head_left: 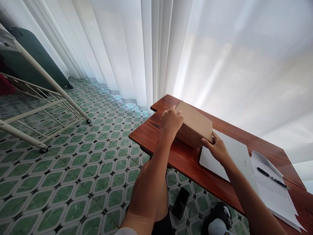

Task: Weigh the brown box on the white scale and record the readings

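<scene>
Head view: box (197, 121) at the surface (149, 132), left of the laptop (232, 156); left hand (171, 120) clasping its left end; right hand (216, 147) gripping its right end; pen (274, 178) lying on paper (271, 192), right of the laptop.

No words can be read for certain, as the small dark lettering (245, 163) on the silver laptop lid (238, 151) is too tiny, the lines of writing (272, 186) on the white paper (276, 200) blur together, and the round badge (225, 211) on the black shoe (220, 208) is illegible.
</scene>
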The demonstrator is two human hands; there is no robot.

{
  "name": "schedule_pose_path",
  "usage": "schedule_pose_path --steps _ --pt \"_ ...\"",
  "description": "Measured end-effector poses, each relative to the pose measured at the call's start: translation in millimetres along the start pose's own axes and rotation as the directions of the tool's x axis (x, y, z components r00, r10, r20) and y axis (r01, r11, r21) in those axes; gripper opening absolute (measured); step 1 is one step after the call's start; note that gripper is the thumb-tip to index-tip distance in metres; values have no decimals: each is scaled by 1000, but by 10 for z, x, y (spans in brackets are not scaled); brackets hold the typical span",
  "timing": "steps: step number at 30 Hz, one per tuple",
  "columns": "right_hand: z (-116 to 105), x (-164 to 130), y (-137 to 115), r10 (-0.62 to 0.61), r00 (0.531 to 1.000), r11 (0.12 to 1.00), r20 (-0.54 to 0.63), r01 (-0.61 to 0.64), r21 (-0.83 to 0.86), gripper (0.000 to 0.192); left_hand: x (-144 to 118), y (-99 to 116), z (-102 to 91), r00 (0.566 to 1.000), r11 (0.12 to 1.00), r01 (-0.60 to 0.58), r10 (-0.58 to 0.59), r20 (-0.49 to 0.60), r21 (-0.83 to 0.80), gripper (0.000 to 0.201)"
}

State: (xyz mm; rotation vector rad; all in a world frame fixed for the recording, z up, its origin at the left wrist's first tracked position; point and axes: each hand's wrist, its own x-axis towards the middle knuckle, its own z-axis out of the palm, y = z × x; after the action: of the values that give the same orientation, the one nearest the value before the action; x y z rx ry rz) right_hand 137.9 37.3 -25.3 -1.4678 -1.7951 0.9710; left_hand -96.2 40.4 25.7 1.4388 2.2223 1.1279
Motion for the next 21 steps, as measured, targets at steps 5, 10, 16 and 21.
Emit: schedule_pose_path --steps 5,10,16,21 --pt "5 -24 -40 11 1000 1000 18 -10 -22 76 -17 4 -21 1000 981 -20 16 21 194 37" --pt "31 -25 -45 35 999 999 23 -35 -4 84 -13 -17 -20 998 954 -35 16 64 298 31" --pt "47 -15 -68 48 998 999 30 -48 0 89 2 -43 -3 997 940 -26 -2 81 341 31" --pt "62 -20 -115 35 999 999 37 -35 2 90 6 -69 6 996 931 -22 -12 92 364 34"
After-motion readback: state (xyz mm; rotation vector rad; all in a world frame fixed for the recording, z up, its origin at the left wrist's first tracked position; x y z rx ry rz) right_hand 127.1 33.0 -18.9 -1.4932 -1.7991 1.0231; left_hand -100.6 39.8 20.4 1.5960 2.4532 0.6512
